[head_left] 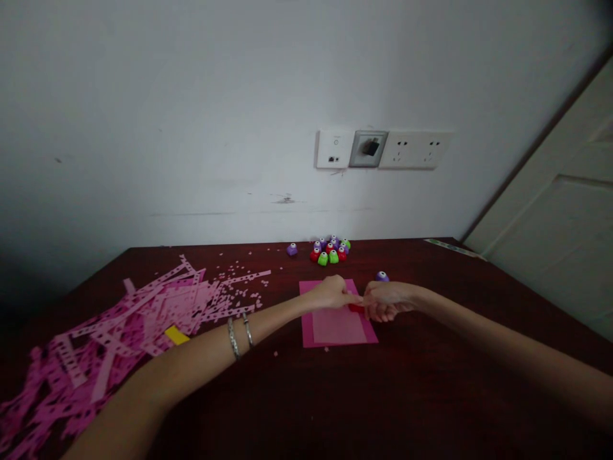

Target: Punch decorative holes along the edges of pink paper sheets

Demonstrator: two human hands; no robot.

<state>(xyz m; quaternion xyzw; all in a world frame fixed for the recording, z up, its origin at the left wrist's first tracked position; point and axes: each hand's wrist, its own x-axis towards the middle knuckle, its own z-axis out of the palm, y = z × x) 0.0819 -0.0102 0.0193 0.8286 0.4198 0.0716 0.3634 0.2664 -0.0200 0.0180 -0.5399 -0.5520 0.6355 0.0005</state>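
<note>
My right hand [385, 301] is curled around a red craft punch [356, 308], of which only a small part shows between my two hands. My left hand [331, 292] is over the pink paper, fingers bent and the index finger reaching to the punch. It seems to pinch a piece of paper there, mostly hidden by the fingers. Below my hands, a lighter pink sheet [338, 328] lies on a darker pink sheet [307, 332]. Just beyond my right hand stands a purple punch [382, 276] with a white top.
Purple, red and green punches [330, 251] cluster near the wall, with one purple punch [292, 249] apart. Punched pink strips [143, 313] heap on the left beside small cut-outs [239, 287]. A yellow piece [177, 335] lies among them. Sockets [416, 150] are on the wall.
</note>
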